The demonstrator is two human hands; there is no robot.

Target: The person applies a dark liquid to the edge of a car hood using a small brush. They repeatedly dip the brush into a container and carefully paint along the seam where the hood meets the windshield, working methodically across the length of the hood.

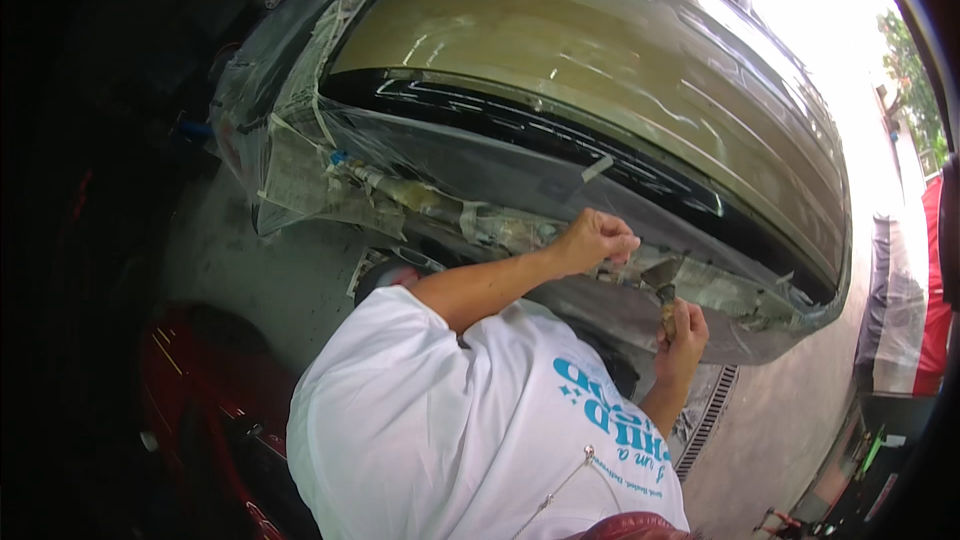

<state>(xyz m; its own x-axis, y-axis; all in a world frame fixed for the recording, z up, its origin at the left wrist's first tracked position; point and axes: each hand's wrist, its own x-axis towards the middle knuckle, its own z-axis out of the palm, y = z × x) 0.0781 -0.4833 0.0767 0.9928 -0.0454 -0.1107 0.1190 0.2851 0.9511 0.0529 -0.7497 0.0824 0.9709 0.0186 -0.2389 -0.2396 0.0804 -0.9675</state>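
My right hand is wrapped round the handle of a putty knife, its flat blade pointing up toward the side of a car. To its left, my left hand is closed in a pinch in front of the masked car side. Whatever those fingertips hold, if anything, is too small to make out. Beyond both hands lies the car's gold-beige roof, edged by a glossy black strip. Masking paper and see-through plastic film cover the side below it. A short strip of pale tape sticks to the black edge.
More film and paper hang over the car's left end. Behind me at lower left stands a dark red vehicle. A floor grate runs along the concrete at right. Farther right are a red and grey cover and a dark cart.
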